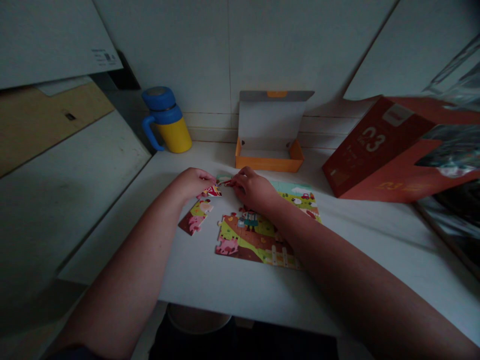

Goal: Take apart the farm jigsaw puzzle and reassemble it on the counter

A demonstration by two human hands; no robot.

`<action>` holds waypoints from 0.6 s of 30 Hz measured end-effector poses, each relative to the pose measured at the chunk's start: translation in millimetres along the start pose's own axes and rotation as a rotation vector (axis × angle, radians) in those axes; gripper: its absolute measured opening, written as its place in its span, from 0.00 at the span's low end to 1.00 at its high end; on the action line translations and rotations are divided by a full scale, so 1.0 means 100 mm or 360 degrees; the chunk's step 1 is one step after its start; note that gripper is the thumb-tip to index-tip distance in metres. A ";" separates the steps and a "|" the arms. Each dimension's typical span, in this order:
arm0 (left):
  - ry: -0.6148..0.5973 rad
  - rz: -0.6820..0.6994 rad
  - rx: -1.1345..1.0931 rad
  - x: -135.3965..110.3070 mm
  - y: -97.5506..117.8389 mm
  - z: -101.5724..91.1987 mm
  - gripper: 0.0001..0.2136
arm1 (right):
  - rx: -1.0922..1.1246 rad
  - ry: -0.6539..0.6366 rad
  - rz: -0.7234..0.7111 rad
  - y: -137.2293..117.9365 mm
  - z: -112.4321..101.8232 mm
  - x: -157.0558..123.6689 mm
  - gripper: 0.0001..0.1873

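Observation:
A partly joined jigsaw puzzle [258, 240] with a farm scene lies flat on the white table. My left hand [194, 182] pinches a puzzle piece [213, 191] with a red barn on it, left of the puzzle's upper edge. Closed fingers of my right hand [255, 190] grip a reddish piece [225, 183] at the puzzle's upper left; the hand and forearm hide part of the picture. Below my left hand lies a short strip of joined pieces [197, 217] showing a pink pig, apart from the main puzzle.
An orange box [268, 163] stands with its lid raised behind the puzzle. At the back left is a blue and yellow mug [174, 132] with a handle. A large red box [375, 150] leans at the right. The table's front edge [243, 316] runs near my body.

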State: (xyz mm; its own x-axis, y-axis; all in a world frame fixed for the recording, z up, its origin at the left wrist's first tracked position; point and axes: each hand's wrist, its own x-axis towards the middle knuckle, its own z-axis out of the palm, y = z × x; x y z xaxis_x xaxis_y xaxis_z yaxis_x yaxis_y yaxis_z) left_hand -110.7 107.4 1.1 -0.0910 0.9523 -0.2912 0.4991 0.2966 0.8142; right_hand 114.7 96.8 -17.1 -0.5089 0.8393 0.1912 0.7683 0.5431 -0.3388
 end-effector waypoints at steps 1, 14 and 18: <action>0.0002 -0.0009 -0.0004 0.00 0.01 0.00 0.02 | 0.0013 0.0014 0.0006 0.00 0.00 0.00 0.17; 0.0046 0.0015 0.0004 -0.03 0.04 0.00 0.04 | -0.0017 -0.0012 0.0001 0.02 0.01 0.01 0.18; 0.0040 0.0008 0.0014 0.02 0.00 -0.01 0.03 | 0.0006 -0.0005 -0.0012 0.02 0.02 0.01 0.18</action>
State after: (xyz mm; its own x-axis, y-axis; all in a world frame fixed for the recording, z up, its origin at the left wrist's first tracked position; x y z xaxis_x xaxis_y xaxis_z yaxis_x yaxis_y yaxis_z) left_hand -112.2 109.7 1.0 -0.1099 0.9553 -0.2746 0.5070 0.2915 0.8112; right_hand 115.4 98.4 -19.4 -0.5158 0.8351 0.1910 0.7631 0.5492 -0.3406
